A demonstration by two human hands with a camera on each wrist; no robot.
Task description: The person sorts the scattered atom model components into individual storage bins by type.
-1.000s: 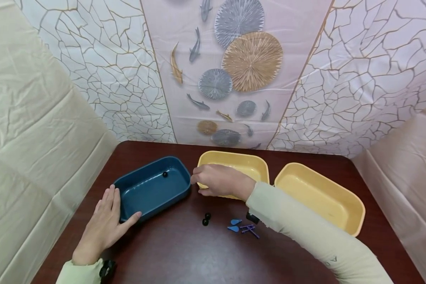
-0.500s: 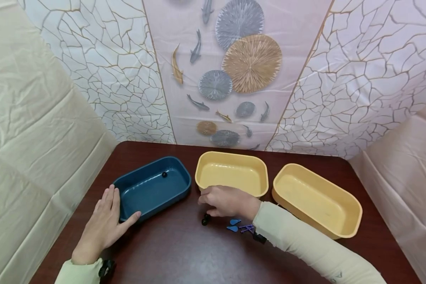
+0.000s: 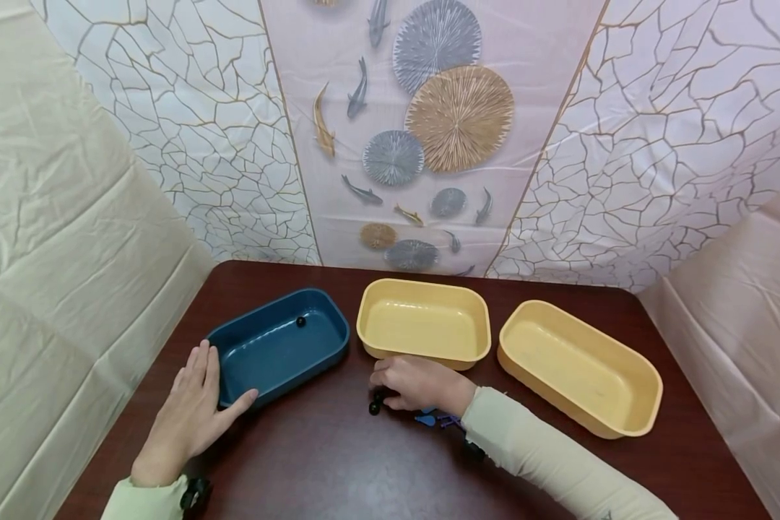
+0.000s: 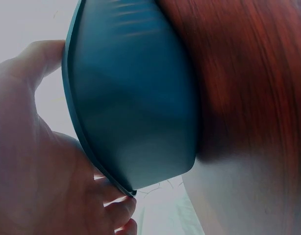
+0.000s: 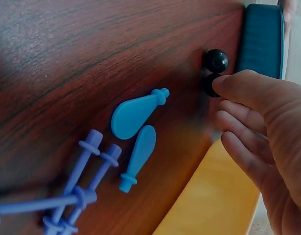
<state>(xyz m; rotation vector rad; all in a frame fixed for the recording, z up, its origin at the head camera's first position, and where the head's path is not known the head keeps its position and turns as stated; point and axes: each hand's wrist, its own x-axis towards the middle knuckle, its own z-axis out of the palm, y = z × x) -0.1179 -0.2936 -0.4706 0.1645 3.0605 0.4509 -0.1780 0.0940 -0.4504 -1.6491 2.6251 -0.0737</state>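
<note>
My left hand lies with straight fingers against the left end of a blue tray; in the left wrist view the thumb and fingertips touch its rim. A small black ball is inside that tray. My right hand is low over the table, pinching one of two black balls between thumb and forefinger. The thumb partly covers this ball in the right wrist view, and the forefinger is mostly hidden there. Touching it is the other black ball.
Two light-blue paddle-shaped pieces and several purple pegs lie on the table near my right wrist. A yellow tray stands just behind my right hand, and another yellow tray stands to the right.
My right hand has come from above the middle yellow tray's left end down toward me, to the two black balls on the table. The left hand has stayed on the blue tray.
</note>
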